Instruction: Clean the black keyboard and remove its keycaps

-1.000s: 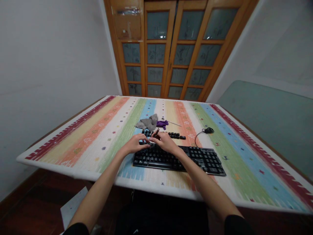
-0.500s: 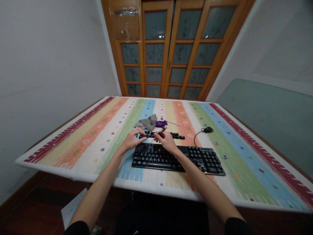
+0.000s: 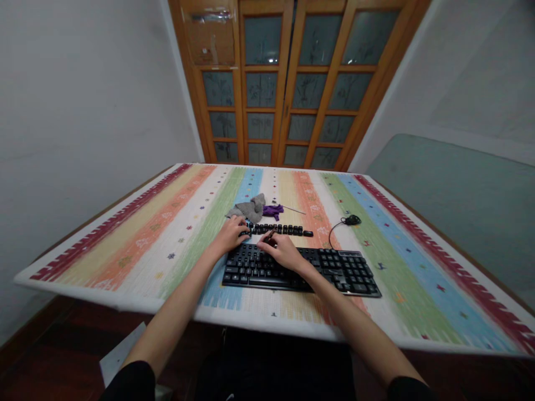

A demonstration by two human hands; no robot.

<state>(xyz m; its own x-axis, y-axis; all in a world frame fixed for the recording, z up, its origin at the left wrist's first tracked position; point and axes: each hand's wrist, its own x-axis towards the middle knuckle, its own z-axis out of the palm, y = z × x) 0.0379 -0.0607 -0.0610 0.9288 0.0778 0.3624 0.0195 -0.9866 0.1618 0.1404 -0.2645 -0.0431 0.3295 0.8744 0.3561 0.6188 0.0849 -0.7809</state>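
Note:
My left hand (image 3: 229, 235) is at the left end of two rows of loose black keycaps (image 3: 288, 230). Its thumb and fingers are bent round a keycap there, partly hidden by the fingers. My right hand (image 3: 283, 252) hovers over the top edge of the black keyboard (image 3: 259, 274), its fingers closed round a small dark brown tool (image 3: 271, 234). Most of that tool is covered by the fingers, so its kind is unclear. The keyboard lies flat below both hands, the right forearm crossing over it.
Behind the keycaps lie a grey cloth (image 3: 252, 210), a purple cloth (image 3: 273, 211) and a thin rod (image 3: 295, 208). A coiled black cable (image 3: 351, 220) sits to the right. The striped tablecloth (image 3: 167, 245) covers the table, and wooden doors (image 3: 288, 89) stand beyond it.
My left hand has moved slightly left, to the end of the keycap rows. My right hand has come down and nearer, the tool now more hidden. The view has shifted a little.

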